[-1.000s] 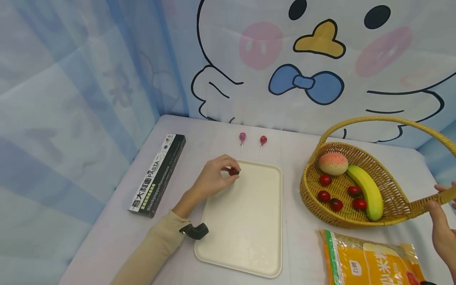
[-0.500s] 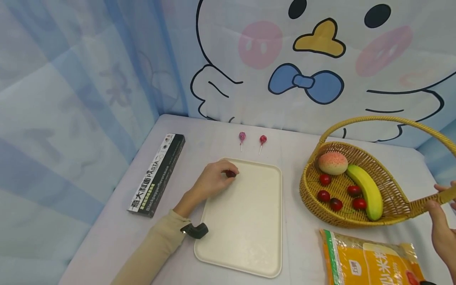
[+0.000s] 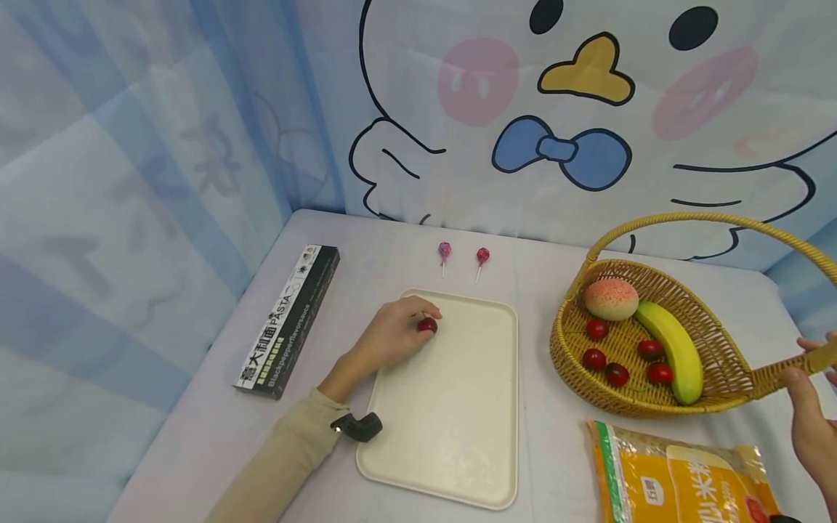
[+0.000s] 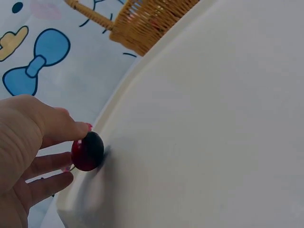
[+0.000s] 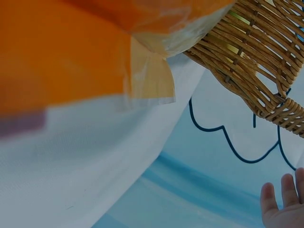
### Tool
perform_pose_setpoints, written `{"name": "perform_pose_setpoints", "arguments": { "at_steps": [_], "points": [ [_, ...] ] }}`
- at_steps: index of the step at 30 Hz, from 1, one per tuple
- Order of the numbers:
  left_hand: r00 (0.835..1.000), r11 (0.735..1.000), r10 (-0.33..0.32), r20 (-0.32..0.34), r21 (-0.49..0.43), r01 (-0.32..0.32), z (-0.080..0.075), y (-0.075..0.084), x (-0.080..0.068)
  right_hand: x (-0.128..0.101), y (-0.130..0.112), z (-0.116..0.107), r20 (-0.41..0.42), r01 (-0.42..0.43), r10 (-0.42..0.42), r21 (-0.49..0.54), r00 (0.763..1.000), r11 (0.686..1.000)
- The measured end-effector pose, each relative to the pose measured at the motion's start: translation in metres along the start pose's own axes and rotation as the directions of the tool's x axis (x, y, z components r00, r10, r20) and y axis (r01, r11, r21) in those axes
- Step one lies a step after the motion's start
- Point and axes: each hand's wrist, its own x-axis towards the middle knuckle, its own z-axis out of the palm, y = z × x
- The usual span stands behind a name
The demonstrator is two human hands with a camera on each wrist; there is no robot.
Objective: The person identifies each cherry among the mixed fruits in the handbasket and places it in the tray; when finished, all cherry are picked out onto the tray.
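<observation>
The left hand [image 3: 391, 335] pinches a small round dark-red cherry [image 3: 428, 325] between thumb and fingertips, low over the far left corner of the cream rectangular plastic tray [image 3: 451, 436] — in the left wrist view the fruit [image 4: 88, 151] sits right at the tray's surface [image 4: 213, 142], though whether it touches cannot be told. The cherry is round, so no long axis shows, and any stem is hidden by the fingers. The tray's long axis runs from near edge to far edge of the table.

The right hand [image 3: 811, 414] is cut off at the picture's edge; its fingers curl round the handle end of the woven yellow wicker basket [image 3: 569, 341] near the table's right edge. In the basket lie five more red cherries, one yellow banana [image 3: 673, 349] and one pink peach [image 3: 611, 300].

Two wrapped lollipops [image 3: 445, 251] lie beyond the tray's far edge, one black pasta box [image 3: 290, 319] along the left edge, and one orange packet [image 3: 680, 483] — partly cut off — at the near right corner.
</observation>
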Motion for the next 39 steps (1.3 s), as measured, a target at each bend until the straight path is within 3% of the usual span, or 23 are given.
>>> {"name": "perform_pose_setpoints", "arguments": {
  "at_steps": [10, 17, 26, 39],
  "points": [
    [0.999, 0.999, 0.029, -0.026, -0.016, -0.029, -0.002, 0.003, -0.003, 0.000, 0.000, -0.001, 0.007, 0.007, -0.007, 0.008, 1.000, 1.000],
    [0.985, 0.987, 0.163, -0.056, 0.000, -0.163, 0.000, 0.014, -0.001, 0.004, 0.000, -0.002, -0.002, 0.064, -0.064, 0.035, 0.998, 0.997],
    [0.965, 0.957, 0.261, -0.001, -0.133, -0.259, 0.005, 0.036, 0.005, 0.004, 0.001, -0.001, -0.011, 0.058, -0.058, 0.040, 0.998, 0.998],
    [0.953, 0.936, 0.295, 0.069, -0.219, -0.274, 0.030, 0.072, 0.018, -0.001, 0.001, -0.001, 0.009, -0.012, 0.011, 0.018, 1.000, 1.000]
  ]
}}
